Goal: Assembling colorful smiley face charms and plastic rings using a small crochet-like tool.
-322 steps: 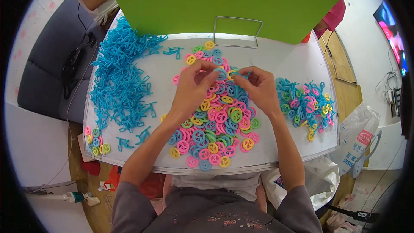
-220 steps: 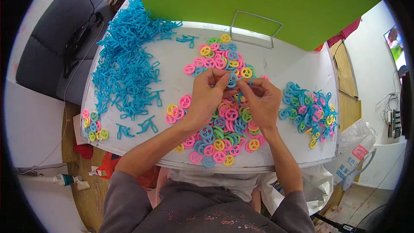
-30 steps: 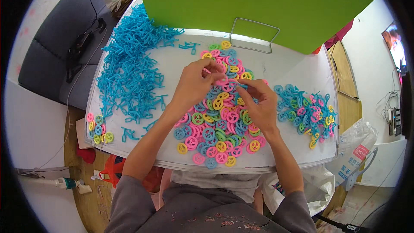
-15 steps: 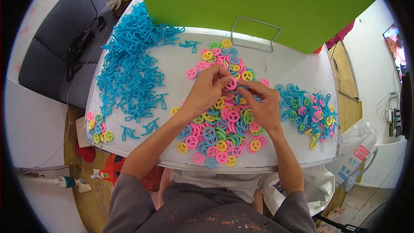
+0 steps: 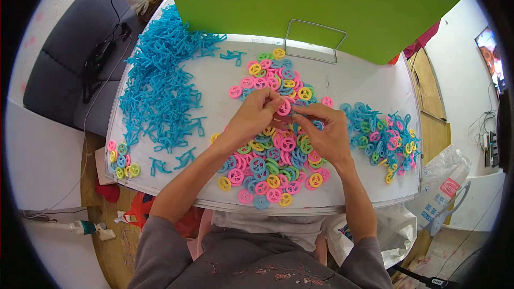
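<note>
Pink, a plastic ring (image 5: 284, 108) sits pinched in the fingertips of the left hand (image 5: 255, 119), above the heap of coloured rings (image 5: 273, 168) on the white table (image 5: 214, 101). The right hand (image 5: 327, 134) touches it, fingers closed on a blue piece (image 5: 317, 124); blue clips (image 5: 160, 85) lie well left

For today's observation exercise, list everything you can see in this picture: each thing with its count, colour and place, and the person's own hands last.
Table: one, white, centre.
Round discs: one big heap, pink, yellow, green and blue, mid-table under the hands.
Blue clips: one large pile, table's left part.
Joined pieces: one pile, blue with mixed colours, table's right side.
Small disc group: a few, mixed colours, table's left front corner.
Green board: one, upright behind the table.
Wire stand: one, grey, at the board's foot.
Sofa: one, grey, far left.
Plastic bag: one, clear, lower right.
Left hand: pinching a pink disc.
Right hand: fingers meeting the left's.
</note>
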### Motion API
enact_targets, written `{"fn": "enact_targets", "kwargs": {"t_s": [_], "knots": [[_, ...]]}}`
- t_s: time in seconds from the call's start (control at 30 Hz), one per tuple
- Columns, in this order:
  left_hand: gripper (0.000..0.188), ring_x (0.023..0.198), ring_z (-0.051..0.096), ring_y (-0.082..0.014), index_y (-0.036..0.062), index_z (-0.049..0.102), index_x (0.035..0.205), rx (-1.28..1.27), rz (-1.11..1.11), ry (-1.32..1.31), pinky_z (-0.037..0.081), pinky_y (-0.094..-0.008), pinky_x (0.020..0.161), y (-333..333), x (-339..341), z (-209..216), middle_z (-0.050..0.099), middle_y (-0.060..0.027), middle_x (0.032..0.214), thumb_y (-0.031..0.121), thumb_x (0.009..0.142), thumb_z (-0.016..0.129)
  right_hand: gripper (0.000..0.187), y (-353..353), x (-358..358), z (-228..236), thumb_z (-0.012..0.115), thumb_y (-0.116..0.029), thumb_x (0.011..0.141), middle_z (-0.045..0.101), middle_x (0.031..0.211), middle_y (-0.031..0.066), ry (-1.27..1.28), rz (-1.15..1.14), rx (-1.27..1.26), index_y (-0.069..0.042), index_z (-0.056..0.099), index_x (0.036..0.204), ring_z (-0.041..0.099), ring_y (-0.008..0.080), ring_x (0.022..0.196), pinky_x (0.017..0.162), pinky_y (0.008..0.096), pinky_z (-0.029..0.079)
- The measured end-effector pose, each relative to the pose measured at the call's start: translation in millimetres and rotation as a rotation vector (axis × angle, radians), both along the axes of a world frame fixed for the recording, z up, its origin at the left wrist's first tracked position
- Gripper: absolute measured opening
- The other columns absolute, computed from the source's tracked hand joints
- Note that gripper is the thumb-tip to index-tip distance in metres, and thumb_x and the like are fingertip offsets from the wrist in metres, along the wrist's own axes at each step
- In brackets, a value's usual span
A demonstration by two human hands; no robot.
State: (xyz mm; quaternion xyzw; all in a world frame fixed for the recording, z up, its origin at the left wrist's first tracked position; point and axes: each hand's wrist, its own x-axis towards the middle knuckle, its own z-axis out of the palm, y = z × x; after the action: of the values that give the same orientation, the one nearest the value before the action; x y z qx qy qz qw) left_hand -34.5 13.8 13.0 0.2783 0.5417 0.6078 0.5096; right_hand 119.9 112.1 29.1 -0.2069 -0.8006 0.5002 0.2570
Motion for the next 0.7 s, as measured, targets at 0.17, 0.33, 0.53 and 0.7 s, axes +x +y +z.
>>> {"fn": "enact_targets", "kwargs": {"t_s": [0.17,0.33,0.53,0.7], "knots": [[0.021,0.085,0.067,-0.0214,0.0013,0.05,0.097,-0.048,-0.038,0.0,0.06,-0.0349,0.07,-1,-10,10,0.057,-0.008,0.094,0.022,0.099,0.046,0.017,-1,1,1,0.066,-0.001,0.082,0.069,0.087,0.0072,0.006,-0.002,0.009,-0.002,0.07,0.098,0.064,0.0116,0.077,0.066,0.0241,0.053],[0.02,0.086,0.065,-0.0198,0.0018,0.05,0.098,0.016,0.002,0.087,0.06,-0.0332,0.069,-2,-2,9,0.056,-0.007,0.094,0.022,0.098,0.048,0.016,-5,-2,1,0.066,-0.003,0.083,0.07,0.086,0.0075,-0.016,-0.045,-0.046,0.0,0.07,0.098,0.066,0.0122,0.077,0.067,0.025,0.055],[0.019,0.08,0.063,-0.0168,0.0012,0.05,0.098,0.032,0.016,0.018,0.06,-0.0329,0.066,-1,1,9,0.053,-0.0065,0.093,0.02,0.098,0.048,0.016,-4,-2,0,0.067,-0.005,0.083,0.069,0.085,0.0077,-0.053,-0.106,-0.122,0.001,0.069,0.098,0.066,0.0121,0.078,0.068,0.0258,0.055],[0.011,0.078,0.062,-0.0166,-0.0006,0.048,0.097,0.055,0.112,0.137,0.06,-0.0333,0.064,2,11,6,0.053,-0.0079,0.091,0.01,0.097,0.047,0.017,-3,-2,-2,0.068,-0.005,0.083,0.069,0.085,0.008,-0.013,-0.054,-0.128,0.004,0.069,0.098,0.065,0.0106,0.078,0.07,0.0241,0.053]]}}
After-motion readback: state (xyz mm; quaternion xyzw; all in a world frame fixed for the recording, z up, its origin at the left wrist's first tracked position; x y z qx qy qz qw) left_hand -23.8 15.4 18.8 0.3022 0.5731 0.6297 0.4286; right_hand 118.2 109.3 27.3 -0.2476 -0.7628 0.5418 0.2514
